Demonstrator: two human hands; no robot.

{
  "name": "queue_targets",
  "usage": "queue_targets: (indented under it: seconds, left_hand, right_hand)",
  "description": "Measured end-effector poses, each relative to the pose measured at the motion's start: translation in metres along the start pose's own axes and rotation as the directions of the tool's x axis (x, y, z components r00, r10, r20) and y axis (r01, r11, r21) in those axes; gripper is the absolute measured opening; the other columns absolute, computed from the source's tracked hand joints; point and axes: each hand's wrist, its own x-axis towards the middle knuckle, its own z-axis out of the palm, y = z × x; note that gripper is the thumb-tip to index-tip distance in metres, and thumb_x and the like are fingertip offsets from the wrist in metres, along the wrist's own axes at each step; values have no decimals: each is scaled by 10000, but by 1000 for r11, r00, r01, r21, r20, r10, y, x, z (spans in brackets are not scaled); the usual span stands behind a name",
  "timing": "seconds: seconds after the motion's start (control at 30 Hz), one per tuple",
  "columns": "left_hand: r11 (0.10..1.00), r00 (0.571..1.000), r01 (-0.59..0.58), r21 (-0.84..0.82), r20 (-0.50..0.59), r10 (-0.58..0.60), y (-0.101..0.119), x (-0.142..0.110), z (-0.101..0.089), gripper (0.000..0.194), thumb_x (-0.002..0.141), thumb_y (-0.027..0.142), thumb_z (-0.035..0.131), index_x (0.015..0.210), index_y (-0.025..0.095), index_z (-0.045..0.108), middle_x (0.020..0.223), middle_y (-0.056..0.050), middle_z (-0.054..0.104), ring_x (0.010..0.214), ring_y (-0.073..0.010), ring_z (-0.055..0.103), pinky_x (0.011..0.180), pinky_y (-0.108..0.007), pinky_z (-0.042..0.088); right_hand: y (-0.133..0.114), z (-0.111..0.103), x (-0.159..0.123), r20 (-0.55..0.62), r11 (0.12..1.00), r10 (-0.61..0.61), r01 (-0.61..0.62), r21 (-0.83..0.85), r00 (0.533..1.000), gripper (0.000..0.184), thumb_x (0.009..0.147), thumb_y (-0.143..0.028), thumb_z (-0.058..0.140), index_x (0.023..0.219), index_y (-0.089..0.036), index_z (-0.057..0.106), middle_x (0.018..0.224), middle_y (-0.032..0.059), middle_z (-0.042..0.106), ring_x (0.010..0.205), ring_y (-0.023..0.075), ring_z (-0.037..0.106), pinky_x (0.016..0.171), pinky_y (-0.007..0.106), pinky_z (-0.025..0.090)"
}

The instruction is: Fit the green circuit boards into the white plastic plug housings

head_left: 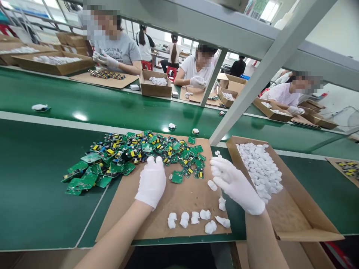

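My left hand, in a white glove, is at the near edge of a heap of green circuit boards. Its fingers are bent downward and closed; whatever is under them is hidden. To the right, my gloved right hand hovers by the cardboard sheet's right edge, fingers stretched leftward and slightly apart. Small white discs lie just below those fingers. A single circuit board rests between my hands. Several crumpled white pieces lie along the near part of the cardboard sheet.
A shallow cardboard box with many white pieces stands at the right. A slanted metal post rises behind the sheet. Beyond runs a green conveyor belt carrying a few white-topped boards. Co-workers in gloves sit across it.
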Motion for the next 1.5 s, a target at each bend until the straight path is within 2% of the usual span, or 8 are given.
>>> queue_targets:
  seconds: [0.3,0.53,0.67,0.8,1.0,1.3,1.43,1.5]
  left_hand:
    - [849,995,34,-527,-65,-81,-2,9,1,512,886,232,569,1370,78,500,1302,-240,564,1266,-383,531,1075,-567,413]
    - [311,980,143,-940,178,85,6,4,-4,481,827,481,665,1153,130,627,1087,-157,730,971,-259,711,882,-436,573]
    - [-2,919,295,-956,283,274,15,-9,-8,549,828,613,654,1153,171,629,995,-117,724,936,-258,718,857,-446,584]
    - [-271,819,504,-820,353,453,20,-19,-8,488,772,456,804,1184,257,635,1131,-79,681,941,-227,693,811,-403,594]
    - [-98,927,176,-980,131,352,18,-20,-5,321,740,195,813,1045,227,718,1126,-52,719,1105,-207,635,1000,-336,499]
    - [82,938,105,-991,126,322,19,-25,-3,568,669,276,867,1198,195,678,1236,-126,715,1121,-290,687,985,-436,570]
    - [359,951,-215,-908,-110,290,16,-29,3,493,727,301,831,1199,252,698,1198,-85,733,1073,-262,708,958,-418,599]
    - [480,898,-425,-768,-290,332,13,-31,6,479,754,304,825,1212,261,691,1186,-84,741,1067,-255,711,963,-393,597]
  right_hand:
    - [3,32,20,52,991,-71,64,117,996,184,802,-240,676,973,-232,740,705,-7,678,664,183,639,652,315,554]
    - [0,34,5,1,991,-103,103,89,995,90,790,-219,657,705,-229,684,640,-10,661,548,145,546,553,281,452]
    - [-8,34,2,29,979,-161,156,127,987,155,795,-216,687,643,-236,665,625,-14,642,530,139,528,551,280,453]
    - [-12,36,2,76,951,-108,81,297,991,52,813,-225,693,771,-248,713,810,10,731,683,174,648,625,285,529]
    - [-16,38,4,63,940,-150,123,317,987,220,940,-338,607,1127,-281,708,1071,53,694,953,213,685,806,330,591]
    - [-15,49,-3,86,948,-19,-10,318,996,356,839,-223,687,1190,-264,646,1031,35,718,900,197,699,826,342,602]
    - [-15,48,2,89,920,-142,99,380,986,180,926,-264,589,1047,-271,723,1070,51,715,1023,214,683,921,366,581]
    - [-17,51,4,127,896,-69,5,444,989,184,950,-310,577,1044,-264,728,1076,53,728,1043,219,687,952,376,575]
